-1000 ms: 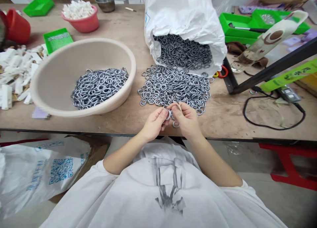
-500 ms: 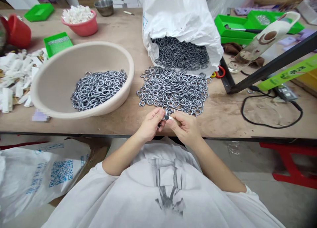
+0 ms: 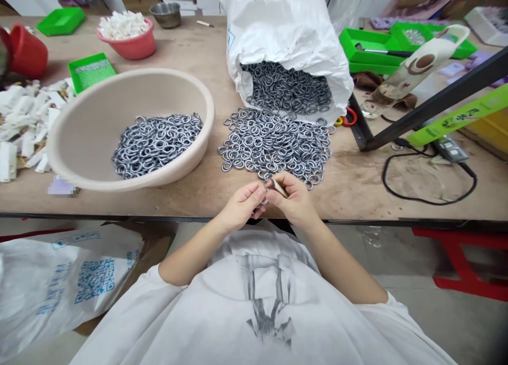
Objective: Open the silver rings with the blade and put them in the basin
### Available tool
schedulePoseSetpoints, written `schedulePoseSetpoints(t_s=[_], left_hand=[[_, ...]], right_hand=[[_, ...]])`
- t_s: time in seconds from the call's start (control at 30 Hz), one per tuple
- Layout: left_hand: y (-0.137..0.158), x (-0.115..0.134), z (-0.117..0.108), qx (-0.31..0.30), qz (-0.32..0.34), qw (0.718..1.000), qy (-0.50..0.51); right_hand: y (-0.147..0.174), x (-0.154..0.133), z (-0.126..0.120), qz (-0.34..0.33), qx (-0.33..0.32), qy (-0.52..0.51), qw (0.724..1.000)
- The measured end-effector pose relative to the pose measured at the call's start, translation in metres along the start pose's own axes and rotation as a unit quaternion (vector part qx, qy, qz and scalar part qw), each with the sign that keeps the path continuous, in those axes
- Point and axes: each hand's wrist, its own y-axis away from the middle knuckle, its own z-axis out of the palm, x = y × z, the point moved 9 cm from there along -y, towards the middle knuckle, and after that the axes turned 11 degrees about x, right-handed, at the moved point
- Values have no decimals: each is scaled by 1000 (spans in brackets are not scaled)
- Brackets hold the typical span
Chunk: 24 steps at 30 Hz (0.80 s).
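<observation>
Just over the table's front edge, my left hand (image 3: pixel 241 206) is closed, pinching a grey ring (image 3: pixel 265 200) that its fingers partly cover. Close against it, my right hand (image 3: pixel 297 202) grips a small knife (image 3: pixel 279 188) with a pale handle. Its dark blade end is mostly hidden by the fingers, and the right thumb meets the ring. A spread of loose grey rings (image 3: pixel 278 145) lies right behind both hands. More rings fill the mouth of a white sack (image 3: pixel 286 26) lying on its side. To the left, a big beige basin (image 3: pixel 95 106) contains a heap of similar rings.
White plastic pieces (image 3: pixel 24 116) are piled at the far left. A red bowl (image 3: pixel 135 46), green trays (image 3: pixel 92 71) and a metal bowl (image 3: pixel 166 17) stand farther back. On the right are a black metal frame (image 3: pixel 413 113), a glass bottle (image 3: pixel 397 84) and a looped cable (image 3: pixel 384 180).
My right hand has turned the knife, so its pale handle now shows along the fingers and the dark blade points away. Both hands stay close together. The view has shifted slightly.
</observation>
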Motion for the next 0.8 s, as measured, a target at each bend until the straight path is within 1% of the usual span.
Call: schedulePoseSetpoints(t_s=[0.07,0.13,0.17,0.23,0.27,0.3,0.33,0.37,0.4,0.43,0.5,0.53,0.57,0.6,0.63,0.67,0.73,0.8], left_hand=[[1,-3,-2,-10,-8,1000,-5],[1,-5,-8,-5,-14,1000,-2],[0,-5,-13,8,-17,1000,5],[-2,-4,-25,44,-24,999,21],[-3,-4,-30,62,-28,997,29],[-4,-3,-35,79,-32,996,37],[-5,-3,-40,95,-35,994,45],[-6,-2,-43,109,-40,992,54],[-7,-3,-46,121,-46,990,63],[-8,-3,-47,130,-54,987,74],[-9,-6,-44,135,-77,983,102],[-10,-7,-40,128,-93,980,117],[-11,-9,-34,119,-109,978,130],[-12,-10,-28,108,-124,976,143],[-12,-12,-20,95,-139,974,153],[-12,-13,-13,81,-154,972,161],[-11,-14,-1,61,-172,969,169],[-11,-13,4,53,-161,972,165]], right_hand=[[-10,5,-2,-1,12,50,999],[-26,9,-8,-24,39,169,985],[-35,10,-9,-38,42,245,968],[-49,15,-6,-56,23,392,918],[-54,18,-3,-55,7,449,892],[-58,21,-2,-52,-3,487,872],[-61,23,-1,-49,-4,507,860],[-63,22,-2,-50,6,509,859],[-64,20,-5,-55,25,493,868],[-63,16,-7,-61,46,459,885],[-57,11,-12,-54,70,335,938],[-52,11,-11,-34,66,255,964],[-46,12,-8,-10,53,174,983],[-38,12,-4,15,38,102,994],[-31,11,2,31,24,50,998],[-24,8,5,33,23,23,999],[-16,3,7,10,46,19,999],[-13,4,8,-6,62,35,997]])
